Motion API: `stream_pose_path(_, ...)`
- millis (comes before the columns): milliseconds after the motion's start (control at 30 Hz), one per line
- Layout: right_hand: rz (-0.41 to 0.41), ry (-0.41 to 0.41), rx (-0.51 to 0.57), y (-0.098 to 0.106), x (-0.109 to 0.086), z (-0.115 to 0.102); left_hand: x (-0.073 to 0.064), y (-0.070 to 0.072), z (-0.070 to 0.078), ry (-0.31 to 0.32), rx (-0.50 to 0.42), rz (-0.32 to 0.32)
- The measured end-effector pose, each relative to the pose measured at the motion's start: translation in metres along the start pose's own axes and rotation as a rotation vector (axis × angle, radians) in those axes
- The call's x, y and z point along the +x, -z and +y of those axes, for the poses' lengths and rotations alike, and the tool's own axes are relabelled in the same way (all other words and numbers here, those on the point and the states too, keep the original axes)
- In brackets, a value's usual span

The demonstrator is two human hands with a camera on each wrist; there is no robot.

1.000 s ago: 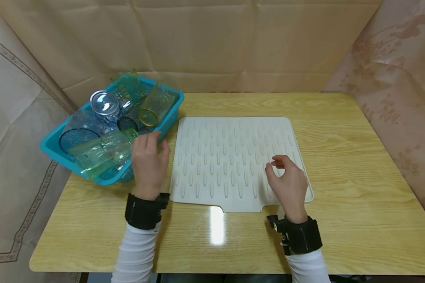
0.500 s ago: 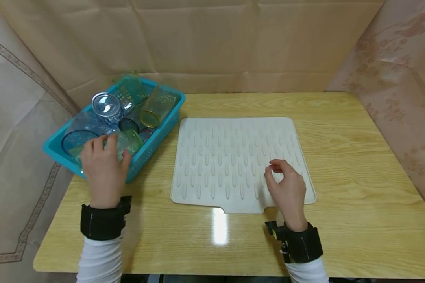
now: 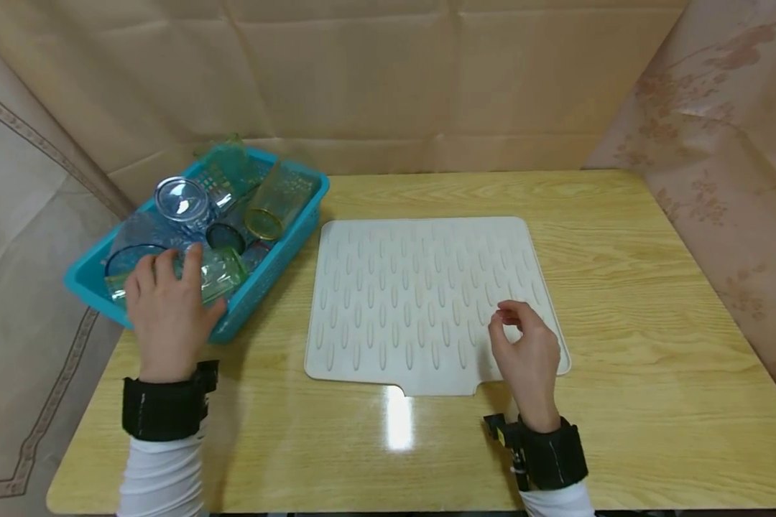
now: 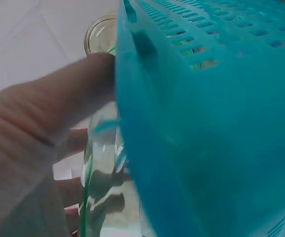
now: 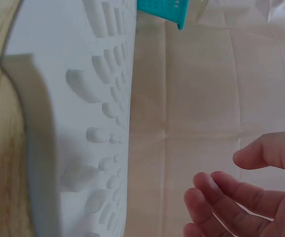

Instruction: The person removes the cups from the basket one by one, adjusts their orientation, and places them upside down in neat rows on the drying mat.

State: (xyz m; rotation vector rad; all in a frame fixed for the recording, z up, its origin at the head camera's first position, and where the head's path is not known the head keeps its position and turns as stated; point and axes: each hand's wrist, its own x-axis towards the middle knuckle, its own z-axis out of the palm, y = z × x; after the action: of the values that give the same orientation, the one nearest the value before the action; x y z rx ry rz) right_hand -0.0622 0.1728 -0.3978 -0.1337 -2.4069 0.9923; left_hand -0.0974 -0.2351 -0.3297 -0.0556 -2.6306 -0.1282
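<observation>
Left hand (image 3: 170,317) is over the green-tinted glass (image 3: 221,276) in the near end of the blue basket (image 3: 273,278), at the worktop's (image 3: 647,316) left edge — cannot tell whether it grips. Right hand (image 3: 527,352) is released — fingers loosely bent, raised above the white mat (image 3: 388,287) near its near right corner.

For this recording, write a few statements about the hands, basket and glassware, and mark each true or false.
1. The left hand is at the blue basket. True.
2. The right hand is inside the basket. False: the right hand is over the white mat.
3. The mat lies on a wood-grain table. True.
4. The glassware stands on the mat. False: the glassware is in the basket.
</observation>
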Motion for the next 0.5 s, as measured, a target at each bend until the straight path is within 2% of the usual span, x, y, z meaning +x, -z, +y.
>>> stream_pose_path(100, 0.011, 0.003, -0.003, 0.000, 0.000, 0.002, 0.002, -0.001, 0.001, 0.032, 0.050, -0.050)
stream_pose_path(233, 0.014, 0.001, -0.006, 0.001, 0.000, 0.003, 0.004, -0.005, 0.002, 0.060, 0.107, -0.064)
stream_pose_path(367, 0.025, 0.009, 0.004, 0.002, -0.001, 0.005, 0.004, -0.009, 0.001, 0.068, 0.130, -0.027)
stream_pose_path(500, 0.029, 0.020, 0.029, 0.000, -0.003, 0.008, 0.003, -0.010, -0.003, 0.042, 0.103, 0.035)
